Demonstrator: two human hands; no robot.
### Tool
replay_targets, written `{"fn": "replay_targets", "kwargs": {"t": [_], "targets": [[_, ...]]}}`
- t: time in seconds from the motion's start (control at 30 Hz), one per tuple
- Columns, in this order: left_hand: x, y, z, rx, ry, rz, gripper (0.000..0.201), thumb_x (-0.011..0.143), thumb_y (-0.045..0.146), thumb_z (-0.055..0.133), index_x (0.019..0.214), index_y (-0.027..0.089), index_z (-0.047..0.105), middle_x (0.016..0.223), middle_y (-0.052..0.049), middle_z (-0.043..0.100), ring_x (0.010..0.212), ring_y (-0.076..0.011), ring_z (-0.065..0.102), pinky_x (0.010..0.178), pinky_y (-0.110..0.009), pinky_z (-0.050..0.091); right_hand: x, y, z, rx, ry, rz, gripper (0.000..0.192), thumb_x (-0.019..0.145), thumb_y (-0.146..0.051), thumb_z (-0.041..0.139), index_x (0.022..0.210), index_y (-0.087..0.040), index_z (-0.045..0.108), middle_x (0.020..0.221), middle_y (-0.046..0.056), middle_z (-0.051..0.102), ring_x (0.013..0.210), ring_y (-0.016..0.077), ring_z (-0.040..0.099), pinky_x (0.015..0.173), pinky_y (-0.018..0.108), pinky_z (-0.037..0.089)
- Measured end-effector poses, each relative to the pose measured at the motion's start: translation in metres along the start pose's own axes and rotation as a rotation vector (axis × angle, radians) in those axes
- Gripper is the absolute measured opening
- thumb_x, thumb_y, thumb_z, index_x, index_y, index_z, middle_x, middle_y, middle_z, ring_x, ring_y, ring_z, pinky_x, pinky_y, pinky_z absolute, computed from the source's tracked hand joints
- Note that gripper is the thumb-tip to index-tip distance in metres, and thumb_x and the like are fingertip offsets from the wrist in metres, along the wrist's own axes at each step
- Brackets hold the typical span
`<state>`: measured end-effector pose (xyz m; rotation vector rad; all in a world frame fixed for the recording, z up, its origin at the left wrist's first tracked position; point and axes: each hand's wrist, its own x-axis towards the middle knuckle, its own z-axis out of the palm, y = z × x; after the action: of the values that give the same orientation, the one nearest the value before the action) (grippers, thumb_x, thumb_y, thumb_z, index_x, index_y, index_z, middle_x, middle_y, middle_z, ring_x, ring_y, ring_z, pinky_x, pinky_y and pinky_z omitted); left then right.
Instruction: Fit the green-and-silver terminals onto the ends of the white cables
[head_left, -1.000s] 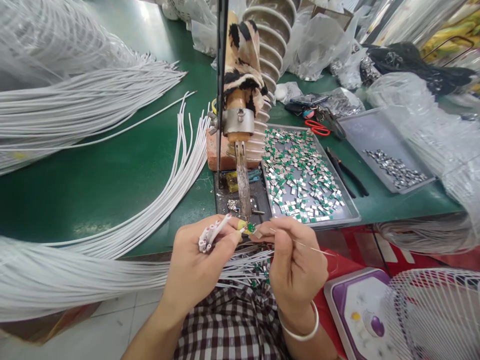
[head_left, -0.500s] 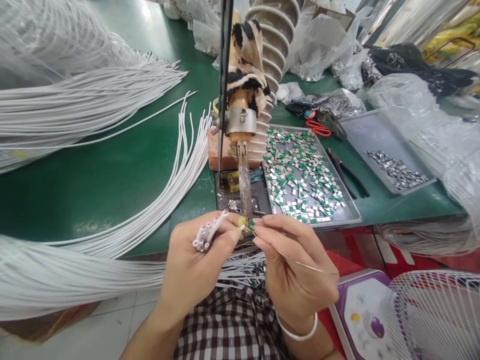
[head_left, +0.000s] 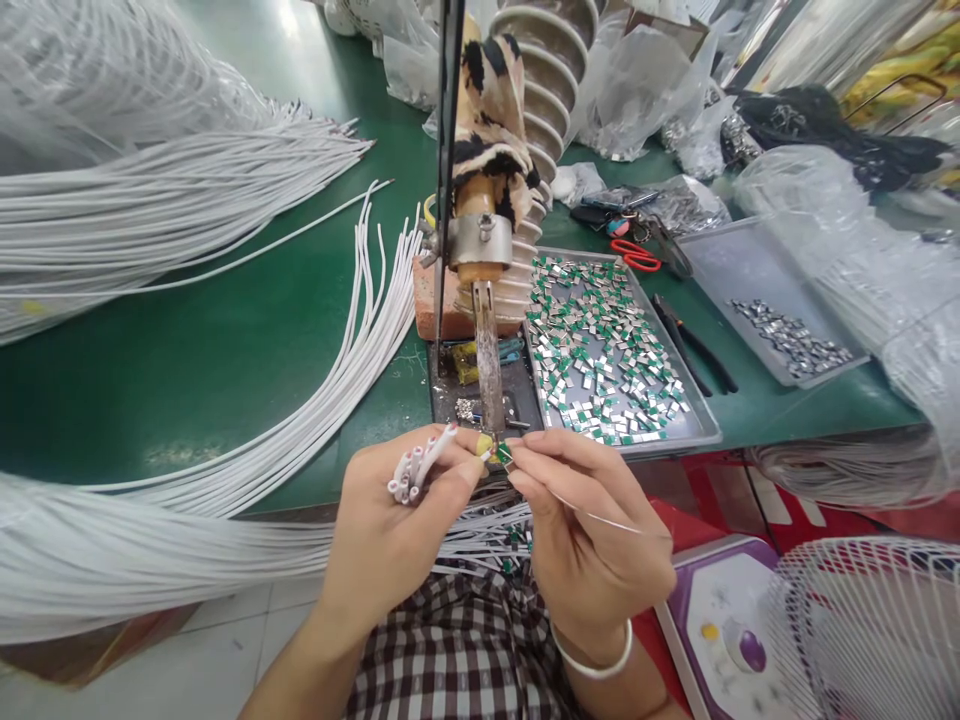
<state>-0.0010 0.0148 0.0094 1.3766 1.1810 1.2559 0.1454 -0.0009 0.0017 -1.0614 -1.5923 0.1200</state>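
Note:
My left hand is closed around a bunch of white cables, their cut ends poking up between the fingers. Thumb and forefinger pinch one cable end just under the tip of a mounted soldering iron. My right hand pinches a small connector with a green board, close to that cable end. A thin solder wire also runs through the right fingers and back along the hand. The fingertips and the iron's tip partly hide the meeting point.
Right of the iron, a tray bears many green-and-silver connectors. Beyond are pliers, red-handled scissors and a tray of small metal parts. White cable bundles lie left. A ribbed hose rises behind; a fan stands lower right.
The green board between my right fingertips has turned slightly and shows more of its face. Both hands stay almost in place under the iron.

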Motion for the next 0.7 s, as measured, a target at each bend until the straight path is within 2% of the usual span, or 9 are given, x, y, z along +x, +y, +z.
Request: {"fn": "replay_targets", "kwargs": {"t": [0.2,0.33,0.7], "targets": [[-0.0015,0.0,0.0006,-0.036,0.024,-0.033,0.025,0.084,0.011,0.06,0.061,0.021,0.065,0.077,0.004,0.076,0.063,-0.0113,0.066,0.055,-0.02,0.049,-0.0012,-0.0016,0.0013,0.013,0.01,-0.012,0.023,0.089,-0.004,0.069,0.106,-0.017,0.076,0.103,0.006,0.076,0.092,0.0131,0.074,0.081,0.025,0.065],[-0.0051,-0.0022,-0.0011,-0.046,0.034,-0.065,0.024,0.083,0.014,0.062,0.06,0.02,0.065,0.079,0.001,0.077,0.069,-0.015,0.069,0.061,-0.023,0.053,-0.0025,-0.0019,0.0001,0.016,-0.011,0.005,0.021,0.09,-0.005,0.068,0.104,-0.018,0.075,0.1,0.004,0.077,0.09,0.0142,0.074,0.082,0.029,0.066],[-0.0055,-0.0044,-0.0013,-0.016,0.009,-0.068,0.026,0.084,0.011,0.06,0.06,0.021,0.064,0.079,0.004,0.077,0.06,-0.0103,0.064,0.055,-0.021,0.048,-0.0055,0.0018,0.0004,0.097,0.012,0.071,0.023,0.09,-0.006,0.066,0.105,-0.02,0.075,0.098,0.006,0.074,0.09,0.0171,0.073,0.075,0.032,0.065]]}}
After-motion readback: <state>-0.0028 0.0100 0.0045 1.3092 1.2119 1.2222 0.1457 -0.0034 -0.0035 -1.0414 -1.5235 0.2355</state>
